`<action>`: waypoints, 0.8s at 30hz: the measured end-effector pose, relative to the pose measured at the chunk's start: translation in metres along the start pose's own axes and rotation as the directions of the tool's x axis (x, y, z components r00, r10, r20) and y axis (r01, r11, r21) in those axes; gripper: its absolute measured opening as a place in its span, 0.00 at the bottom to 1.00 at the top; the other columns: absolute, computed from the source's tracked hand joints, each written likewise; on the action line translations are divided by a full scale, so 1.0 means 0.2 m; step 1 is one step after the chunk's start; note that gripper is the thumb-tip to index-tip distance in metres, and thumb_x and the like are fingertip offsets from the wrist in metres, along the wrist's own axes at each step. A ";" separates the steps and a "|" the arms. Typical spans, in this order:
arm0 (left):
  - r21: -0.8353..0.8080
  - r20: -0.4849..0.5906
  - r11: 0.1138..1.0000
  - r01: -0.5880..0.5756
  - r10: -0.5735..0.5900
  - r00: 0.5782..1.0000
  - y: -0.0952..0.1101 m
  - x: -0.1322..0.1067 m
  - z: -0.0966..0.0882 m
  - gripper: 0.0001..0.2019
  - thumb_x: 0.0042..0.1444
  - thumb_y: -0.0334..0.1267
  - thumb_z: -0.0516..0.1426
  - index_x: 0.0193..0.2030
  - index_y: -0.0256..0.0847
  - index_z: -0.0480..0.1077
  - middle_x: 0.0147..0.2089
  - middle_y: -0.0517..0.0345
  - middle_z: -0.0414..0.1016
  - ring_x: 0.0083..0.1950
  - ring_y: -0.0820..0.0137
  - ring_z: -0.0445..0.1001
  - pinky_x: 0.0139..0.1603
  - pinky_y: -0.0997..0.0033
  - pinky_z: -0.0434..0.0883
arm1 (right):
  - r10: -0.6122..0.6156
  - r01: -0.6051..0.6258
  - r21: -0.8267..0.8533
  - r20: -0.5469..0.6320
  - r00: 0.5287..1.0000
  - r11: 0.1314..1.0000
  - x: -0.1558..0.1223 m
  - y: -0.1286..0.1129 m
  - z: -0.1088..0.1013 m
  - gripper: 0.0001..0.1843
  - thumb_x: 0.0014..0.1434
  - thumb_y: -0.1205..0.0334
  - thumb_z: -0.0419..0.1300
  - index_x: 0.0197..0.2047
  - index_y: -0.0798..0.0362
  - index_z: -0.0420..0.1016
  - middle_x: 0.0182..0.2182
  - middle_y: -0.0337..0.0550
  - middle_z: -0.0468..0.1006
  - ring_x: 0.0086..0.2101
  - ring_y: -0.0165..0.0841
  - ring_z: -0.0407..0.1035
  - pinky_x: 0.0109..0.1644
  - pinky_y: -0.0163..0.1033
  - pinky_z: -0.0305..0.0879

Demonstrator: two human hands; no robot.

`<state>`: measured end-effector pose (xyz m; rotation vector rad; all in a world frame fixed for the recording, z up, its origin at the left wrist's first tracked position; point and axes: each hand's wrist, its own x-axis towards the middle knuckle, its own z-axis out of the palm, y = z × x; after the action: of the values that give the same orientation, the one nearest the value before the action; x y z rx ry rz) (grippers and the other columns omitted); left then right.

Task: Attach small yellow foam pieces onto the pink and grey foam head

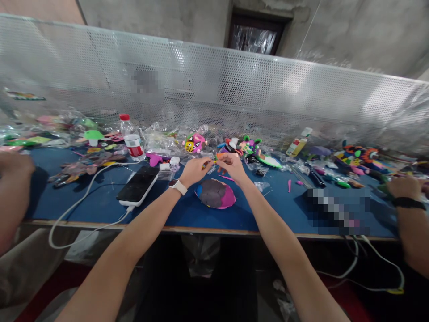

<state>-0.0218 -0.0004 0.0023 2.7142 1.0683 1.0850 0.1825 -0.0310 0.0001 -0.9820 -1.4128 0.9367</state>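
My left hand [197, 170], with a white-strapped watch on the wrist, has its fingertips pinched together. Close by, the fingers of my right hand [232, 166] are drawn together too, and the two sets of fingertips nearly meet. Bits of green and orange show at the fingertips, too small to name. Below the hands on the blue table [177, 208] lies a rounded piece [214, 193] covered in grey, magenta and blue patches that look like modelling clay. A thin pink stick [226, 177] lies just behind it.
To the left are a phone-like device [138, 185] on a white cable and a red-capped bottle [133, 141]. Colourful clay figures [194, 144] and clear wrapping line the back, before a perforated metal panel [201, 85]. Other people's arms [407, 197] reach in at both sides.
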 end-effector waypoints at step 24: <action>-0.032 0.112 0.999 -0.035 0.038 0.993 -0.01 0.01 0.00 0.18 0.73 0.47 0.50 0.40 0.42 0.77 0.33 0.55 0.82 0.31 0.65 0.78 0.35 0.68 0.66 | -0.014 0.014 -0.030 0.024 1.000 0.999 0.01 0.02 -0.01 0.22 0.51 0.43 0.73 0.43 0.49 0.79 0.35 0.43 0.83 0.32 0.36 0.77 0.28 0.37 0.70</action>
<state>-0.0216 0.0024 0.0024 2.7443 0.9824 0.9322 0.1841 -0.0280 -0.0028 -0.9849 -1.4559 0.9218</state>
